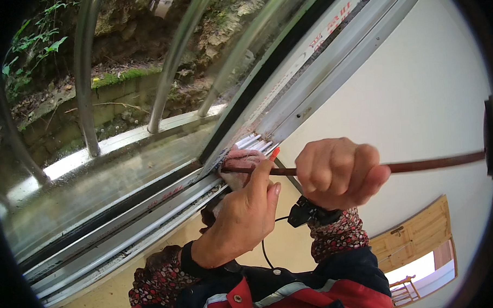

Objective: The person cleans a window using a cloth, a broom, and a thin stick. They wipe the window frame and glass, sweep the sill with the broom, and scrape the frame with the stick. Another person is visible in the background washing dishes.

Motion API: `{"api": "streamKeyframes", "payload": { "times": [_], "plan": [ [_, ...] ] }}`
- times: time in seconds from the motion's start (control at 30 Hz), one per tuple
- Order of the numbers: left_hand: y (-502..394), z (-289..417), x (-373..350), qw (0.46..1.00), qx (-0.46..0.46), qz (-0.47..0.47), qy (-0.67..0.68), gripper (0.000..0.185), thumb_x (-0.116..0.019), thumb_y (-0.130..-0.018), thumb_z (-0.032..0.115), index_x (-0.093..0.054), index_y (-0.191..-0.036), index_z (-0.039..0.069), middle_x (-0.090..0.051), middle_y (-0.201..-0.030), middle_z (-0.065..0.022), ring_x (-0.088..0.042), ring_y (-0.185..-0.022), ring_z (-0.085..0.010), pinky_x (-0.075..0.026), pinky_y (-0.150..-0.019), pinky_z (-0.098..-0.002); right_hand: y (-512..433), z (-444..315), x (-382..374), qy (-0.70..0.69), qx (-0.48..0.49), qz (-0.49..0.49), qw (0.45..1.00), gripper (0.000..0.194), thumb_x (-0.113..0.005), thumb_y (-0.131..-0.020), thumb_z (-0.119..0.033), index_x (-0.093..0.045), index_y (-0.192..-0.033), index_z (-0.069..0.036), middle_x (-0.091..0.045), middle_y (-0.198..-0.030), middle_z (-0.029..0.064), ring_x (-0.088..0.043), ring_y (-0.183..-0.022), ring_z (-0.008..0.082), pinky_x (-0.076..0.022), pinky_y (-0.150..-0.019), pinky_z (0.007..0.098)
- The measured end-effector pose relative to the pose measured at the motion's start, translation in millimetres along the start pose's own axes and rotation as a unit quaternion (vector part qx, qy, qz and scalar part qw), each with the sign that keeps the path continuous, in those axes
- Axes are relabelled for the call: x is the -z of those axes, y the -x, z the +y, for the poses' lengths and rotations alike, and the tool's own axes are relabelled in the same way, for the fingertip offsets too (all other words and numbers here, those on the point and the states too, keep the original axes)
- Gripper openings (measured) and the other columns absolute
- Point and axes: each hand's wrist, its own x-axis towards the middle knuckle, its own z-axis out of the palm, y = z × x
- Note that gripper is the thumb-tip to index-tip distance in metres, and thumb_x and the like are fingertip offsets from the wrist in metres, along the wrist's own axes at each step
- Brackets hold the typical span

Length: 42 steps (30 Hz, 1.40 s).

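My right hand (pixel 340 171) is closed around a thin reddish-brown rod (pixel 434 162). The rod runs left to a pink cloth (pixel 246 156) bunched in the corner of the sliding-window track (pixel 252 142). My left hand (pixel 248 219) has its fingers on the cloth, close to the rod's left end; the fingers' far side is hidden. A small orange-red piece (pixel 275 154) shows just past my left fingertip, and I cannot tell what it is. At the right rim, the rod meets a dark flat part (pixel 490 137), partly cut off.
The glass pane (pixel 160 144) fills the left, with metal security bars (pixel 168 71) and a mossy wall (pixel 122 83) outside. Dirt lines the lower frame rail (pixel 127 235). A white wall (pixel 403 95) rises at right, near a wooden door (pixel 416 233). A black cable (pixel 265 247) hangs between my arms.
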Motion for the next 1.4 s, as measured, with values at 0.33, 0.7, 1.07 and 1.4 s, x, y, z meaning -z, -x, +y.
{"api": "streamKeyframes", "payload": {
  "times": [0.33,0.7,1.07,1.4],
  "plan": [
    [-59,-2,-88,0.963,-0.064,-0.024,-0.260,0.029,-0.053,-0.083,0.001,-0.042,-0.109,-0.010,-0.061,-0.064,-0.0147,-0.065,-0.053,-0.0266,-0.051,-0.046,-0.0355,18,-58,99,0.064,-0.106,0.206,0.971,0.046,-0.030,-0.105,-0.040,-0.024,-0.065,-0.017,-0.017,-0.048,-0.0063,-0.009,-0.040,0.0079,-0.0137,-0.039,0.0270],
    [-92,-37,-155,0.980,-0.001,-0.042,-0.194,0.015,-0.051,-0.086,0.000,-0.037,-0.091,-0.002,-0.058,-0.055,-0.0194,-0.065,-0.054,-0.0338,-0.050,-0.044,-0.0411,38,-59,156,0.100,-0.085,0.352,0.927,0.046,-0.039,-0.104,-0.036,-0.024,-0.065,-0.017,-0.016,-0.050,-0.0061,-0.012,-0.042,0.0075,-0.0152,-0.039,0.0269],
    [-101,-49,-174,0.990,0.006,-0.024,-0.136,0.016,-0.049,-0.089,0.001,-0.036,-0.097,-0.005,-0.057,-0.056,-0.0190,-0.062,-0.055,-0.0381,-0.044,-0.047,-0.0475,27,-60,146,0.239,-0.072,0.324,0.913,0.043,-0.039,-0.104,-0.032,-0.024,-0.068,-0.013,-0.022,-0.049,-0.0017,-0.017,-0.042,0.0095,-0.0208,-0.041,0.0294],
    [-54,-22,-81,0.996,-0.002,-0.072,-0.053,0.017,-0.052,-0.090,0.004,-0.042,-0.102,-0.002,-0.056,-0.066,-0.0257,-0.061,-0.066,-0.0436,-0.046,-0.050,-0.0477,40,-42,56,0.227,-0.061,0.095,0.967,0.043,-0.043,-0.102,-0.033,-0.033,-0.067,-0.010,-0.033,-0.050,0.0001,-0.027,-0.045,0.0129,-0.0278,-0.044,0.0314]
  ]
}}
